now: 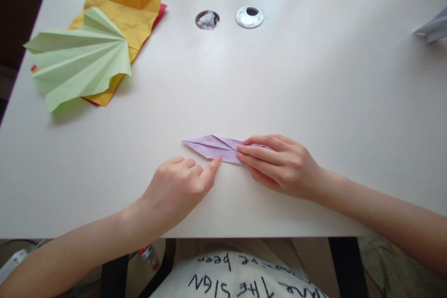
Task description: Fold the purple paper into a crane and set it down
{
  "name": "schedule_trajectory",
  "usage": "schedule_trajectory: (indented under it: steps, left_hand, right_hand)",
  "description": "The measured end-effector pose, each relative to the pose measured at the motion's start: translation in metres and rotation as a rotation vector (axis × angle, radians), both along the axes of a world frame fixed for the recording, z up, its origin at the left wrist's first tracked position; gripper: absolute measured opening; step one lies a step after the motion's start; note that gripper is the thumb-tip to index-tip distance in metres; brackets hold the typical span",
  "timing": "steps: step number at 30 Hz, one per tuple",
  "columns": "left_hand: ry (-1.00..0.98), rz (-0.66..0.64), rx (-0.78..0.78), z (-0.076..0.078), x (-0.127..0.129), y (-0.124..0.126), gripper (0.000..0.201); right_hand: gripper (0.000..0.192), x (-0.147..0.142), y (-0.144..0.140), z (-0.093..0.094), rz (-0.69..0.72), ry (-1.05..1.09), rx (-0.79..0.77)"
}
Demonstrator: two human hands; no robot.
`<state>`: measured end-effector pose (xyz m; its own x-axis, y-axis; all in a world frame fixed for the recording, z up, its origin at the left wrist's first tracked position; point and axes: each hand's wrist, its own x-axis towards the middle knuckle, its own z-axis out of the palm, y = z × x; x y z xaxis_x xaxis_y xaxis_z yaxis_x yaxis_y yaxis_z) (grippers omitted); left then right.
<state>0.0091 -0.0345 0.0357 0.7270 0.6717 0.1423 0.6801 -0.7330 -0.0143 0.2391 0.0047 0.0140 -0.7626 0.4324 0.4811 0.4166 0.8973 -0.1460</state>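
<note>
A narrow strip of folded lilac origami paper (213, 145) lies on the white table, its pointed end to the left and crease lines along its length. My right hand (282, 163) covers the right end, fingers together and pressing on the paper; that end is mostly hidden beneath them. My left hand (185, 177) is curled into a loose fist, with one digit stretched out so that its tip touches the lower edge of the paper near its middle.
At the upper left, a pleated light green paper (84, 60) overlaps a creased orange-yellow paper (122, 4), with red paper (159, 15) under them. A round table hole (207, 20) and a silver grommet (249, 17) sit at the back. White folded paper (433, 28) stands far right.
</note>
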Motion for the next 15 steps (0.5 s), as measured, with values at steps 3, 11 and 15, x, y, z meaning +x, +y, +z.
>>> schedule_trajectory:
  steps: [3,11,15]
  left_hand:
    - [0.032,0.029,0.009,0.0044,-0.0029,-0.0001,0.022]
    - [0.023,0.080,0.071,0.0109,-0.0030,0.0002,0.016]
    - [-0.071,-0.002,0.094,0.0019,0.0024,0.0067,0.020]
  right_hand:
    - [0.014,-0.0001,-0.0001,-0.0006,0.003,0.000,-0.009]
    - [0.021,0.0025,0.0014,0.0004,0.020,-0.007,-0.079]
    - [0.025,0.0060,0.0058,0.0021,0.069,-0.017,-0.144]
